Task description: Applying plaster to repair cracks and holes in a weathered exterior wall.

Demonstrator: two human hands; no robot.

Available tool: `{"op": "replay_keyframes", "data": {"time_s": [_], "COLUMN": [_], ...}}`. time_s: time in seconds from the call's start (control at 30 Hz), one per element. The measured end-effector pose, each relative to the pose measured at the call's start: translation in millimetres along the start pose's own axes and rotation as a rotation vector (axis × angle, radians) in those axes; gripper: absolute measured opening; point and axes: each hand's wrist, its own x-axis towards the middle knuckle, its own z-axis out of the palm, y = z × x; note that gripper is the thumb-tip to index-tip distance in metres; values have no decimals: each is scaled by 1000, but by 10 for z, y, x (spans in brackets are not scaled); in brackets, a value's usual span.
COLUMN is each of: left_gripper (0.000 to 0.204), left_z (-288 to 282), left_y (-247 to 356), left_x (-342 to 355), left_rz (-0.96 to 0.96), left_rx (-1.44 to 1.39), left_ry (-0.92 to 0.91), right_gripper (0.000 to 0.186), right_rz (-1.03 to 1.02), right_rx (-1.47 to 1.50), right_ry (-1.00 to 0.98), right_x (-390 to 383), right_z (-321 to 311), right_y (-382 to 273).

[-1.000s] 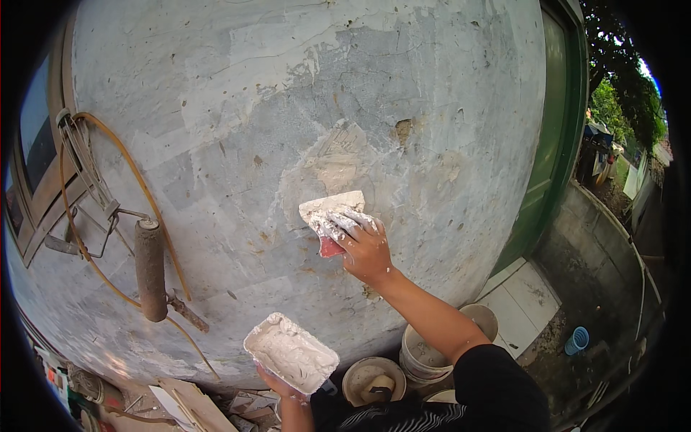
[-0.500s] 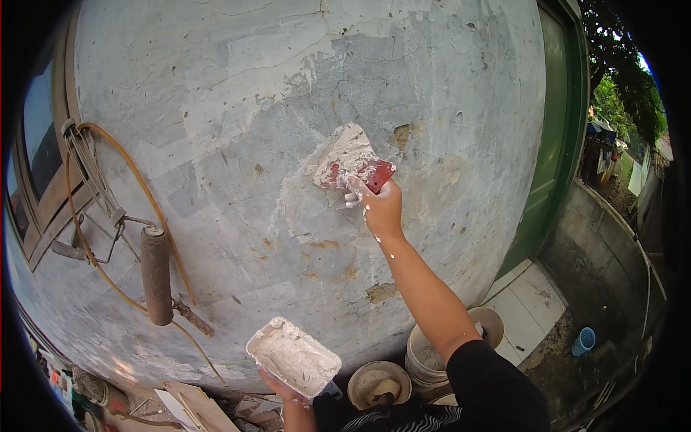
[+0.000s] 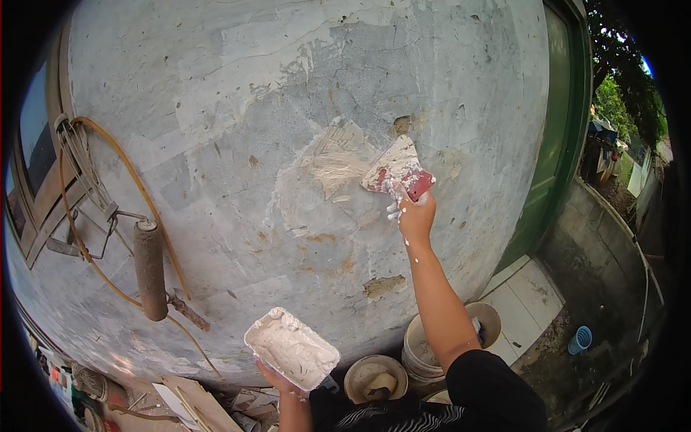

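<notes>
My right hand (image 3: 415,216), spattered with white, is closed around the red handle of a putty knife (image 3: 398,169). Pale filler coats the broad blade, which lies against or very close to the wall (image 3: 237,194). Just left of the blade, a fresh smear of filler (image 3: 332,164) spreads over grey, patchy plaster. Low in front of me, my left hand (image 3: 279,380) grips a white rectangular tub (image 3: 291,349) from beneath and its side; its fingers are partly hidden. Thick, pale filler lines the tub.
On the left, a worn paint roller (image 3: 149,270) and a yellowish hose (image 3: 138,183) hang beside a window. Buckets (image 3: 419,353) and a bowl (image 3: 360,378) stand below. A green door (image 3: 551,137) and a blue basket (image 3: 581,340) are to the right. Boards lie lower left.
My right hand has moved the putty knife right and slightly down along the wall, uncovering the filler smear. The tub stays in my left hand, nearly in place.
</notes>
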Motion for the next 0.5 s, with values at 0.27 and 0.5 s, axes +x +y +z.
{"op": "replay_keyframes", "data": {"time_s": [0.27, 0.5], "left_gripper": [69, 68], "left_z": [-13, -21], "left_y": [-94, -135], "left_x": [31, 58], "left_rz": [-32, -33], "left_rx": [-4, -4], "left_ry": [-32, 4], "right_gripper": [14, 19], "right_rz": [5, -219], "right_rx": [215, -276], "right_ry": [-345, -197], "right_x": [-304, -160], "right_z": [200, 583], "right_y": [-306, -183]}}
